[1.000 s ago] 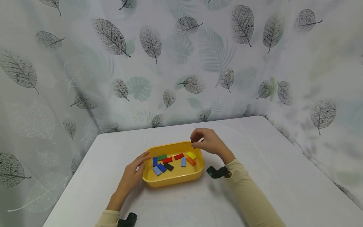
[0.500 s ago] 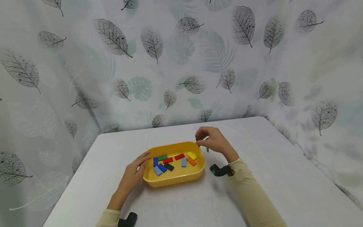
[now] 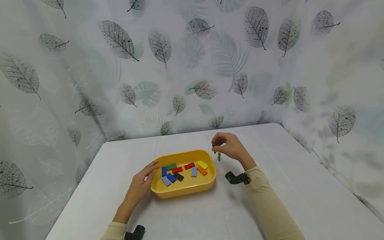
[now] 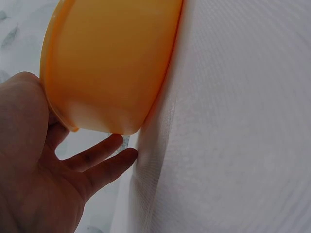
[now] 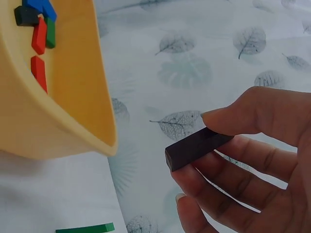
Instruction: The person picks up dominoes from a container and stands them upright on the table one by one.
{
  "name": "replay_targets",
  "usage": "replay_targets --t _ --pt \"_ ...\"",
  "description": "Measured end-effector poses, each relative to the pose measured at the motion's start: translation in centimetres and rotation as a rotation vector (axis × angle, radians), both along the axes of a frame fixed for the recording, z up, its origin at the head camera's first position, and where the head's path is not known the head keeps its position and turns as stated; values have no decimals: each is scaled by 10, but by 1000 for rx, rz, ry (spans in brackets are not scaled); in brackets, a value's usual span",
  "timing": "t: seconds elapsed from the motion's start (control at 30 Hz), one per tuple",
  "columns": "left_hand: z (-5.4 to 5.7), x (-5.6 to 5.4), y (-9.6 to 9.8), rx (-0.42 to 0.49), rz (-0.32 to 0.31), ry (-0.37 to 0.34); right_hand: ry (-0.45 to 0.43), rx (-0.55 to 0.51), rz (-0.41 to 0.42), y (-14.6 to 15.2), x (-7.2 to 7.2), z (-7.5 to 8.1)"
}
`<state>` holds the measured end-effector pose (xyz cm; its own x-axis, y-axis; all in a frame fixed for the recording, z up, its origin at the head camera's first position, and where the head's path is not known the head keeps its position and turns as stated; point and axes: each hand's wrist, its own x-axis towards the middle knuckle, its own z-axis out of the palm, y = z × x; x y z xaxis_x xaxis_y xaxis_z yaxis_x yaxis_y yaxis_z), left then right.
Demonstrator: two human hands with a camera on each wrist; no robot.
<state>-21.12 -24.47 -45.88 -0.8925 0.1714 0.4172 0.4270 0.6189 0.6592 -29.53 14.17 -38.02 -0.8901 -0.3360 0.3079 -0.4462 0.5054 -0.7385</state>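
The dark block (image 5: 194, 149) is in your right hand (image 3: 230, 147), pinched between your thumb and curled fingers, with one end sticking out past the fingertips. You hold it beyond the right end of the yellow tray (image 3: 189, 187), outside the rim, near a green block (image 3: 219, 156) on the table (image 3: 192, 221). In the right wrist view, a gap shows between the two.

Your left hand (image 3: 141, 180) is at the tray's left end, its fingers spread and fairly straight, touching the tray without gripping it; some fingers are over the rim in the head view.

Inside the tray you have a second green block (image 3: 171, 166), two red blocks (image 3: 177, 169), a yellow block (image 3: 202, 164), an orange block (image 3: 202, 170), two light blue blocks (image 3: 194, 171), two deeper blue blocks (image 3: 171, 177) and a black block (image 3: 178, 176). Your sleeves (image 3: 271, 208) are pale, and each wrist carries a dark mount (image 3: 235, 178). Behind the table hangs a leaf-print cloth (image 3: 192, 71).
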Motion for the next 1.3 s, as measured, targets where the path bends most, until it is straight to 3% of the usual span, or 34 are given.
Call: replay_targets --t 0.57,1.3 --pt "1 0 0 -5 6 -14 -22 0 -68 20 -10 -14" --pt "0 0 0 -2 3 -9 -122 -9 -117 30 -18 -37"
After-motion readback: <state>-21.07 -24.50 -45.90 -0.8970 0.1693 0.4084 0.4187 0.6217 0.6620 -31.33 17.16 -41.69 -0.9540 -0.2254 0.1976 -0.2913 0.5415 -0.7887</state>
